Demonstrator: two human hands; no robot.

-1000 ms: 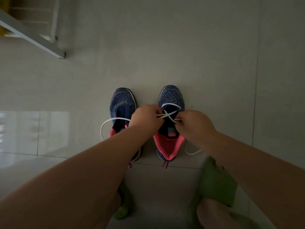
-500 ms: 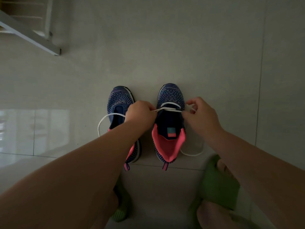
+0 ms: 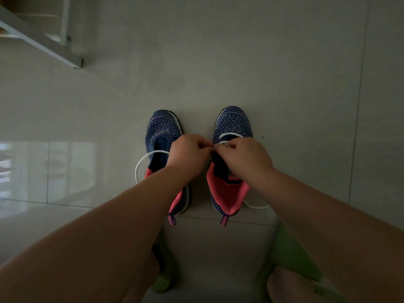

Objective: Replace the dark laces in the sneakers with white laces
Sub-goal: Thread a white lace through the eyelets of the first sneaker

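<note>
Two blue-and-pink sneakers stand side by side on the tiled floor point(image 3: 240, 62), long axes running away from the person, toes at the far end, heels near. Both forearms reach forward and converge over the right sneaker point(image 3: 230, 162). The left hand point(image 3: 189, 154) and right hand point(image 3: 244, 156) are curled, fingertips nearly touching, apparently pinching the white lace point(image 3: 225, 136) at its upper eyelets. A lace loop lies across the left sneaker point(image 3: 162, 136)

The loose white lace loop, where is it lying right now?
In the head view, the white lace loop lies on the tiled floor, curving out from the left sneaker, just left of the left hand.
</note>
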